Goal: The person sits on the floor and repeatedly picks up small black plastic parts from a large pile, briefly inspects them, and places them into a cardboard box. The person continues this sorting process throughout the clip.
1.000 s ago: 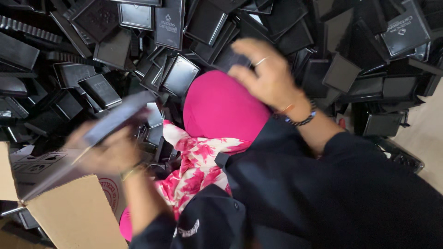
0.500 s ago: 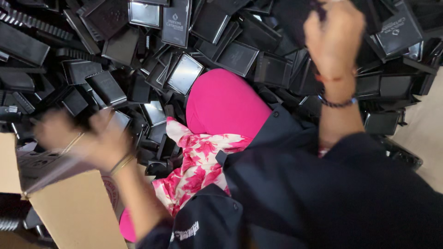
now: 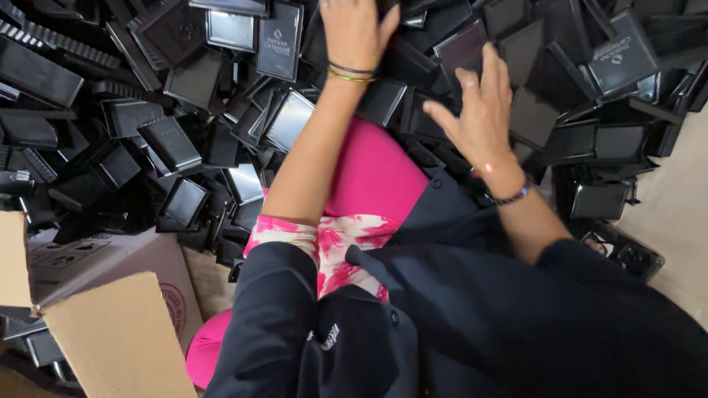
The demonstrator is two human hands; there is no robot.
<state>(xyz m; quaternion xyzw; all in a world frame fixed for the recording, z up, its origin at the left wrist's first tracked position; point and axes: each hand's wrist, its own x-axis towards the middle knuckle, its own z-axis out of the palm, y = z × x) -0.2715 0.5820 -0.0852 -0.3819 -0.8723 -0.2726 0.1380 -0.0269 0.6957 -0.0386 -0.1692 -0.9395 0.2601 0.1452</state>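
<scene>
A big heap of black plastic cases [image 3: 169, 140] and flat black lids covers the floor ahead of me. My left hand [image 3: 356, 31] lies palm down on the heap at the top middle, thumb spread. Its fingertips are cut off by the frame's edge, and nothing shows in its grasp. My right hand [image 3: 481, 118] hovers over the cases just to the right, fingers apart and holding nothing, close to a glossy black lid [image 3: 461, 50]. Both wrists wear thin bracelets. My pink-clad knee [image 3: 372, 177] sits below the hands.
An open cardboard box [image 3: 110, 324] stands at the lower left, its flap raised, with a few black cases beside it. Bare beige floor [image 3: 675, 199] shows at the right edge. My dark jacket fills the lower right.
My left hand left the cardboard box, no longer holding the flat black piece, and reached up onto the heap. My right hand came down from the top right toward the middle.
</scene>
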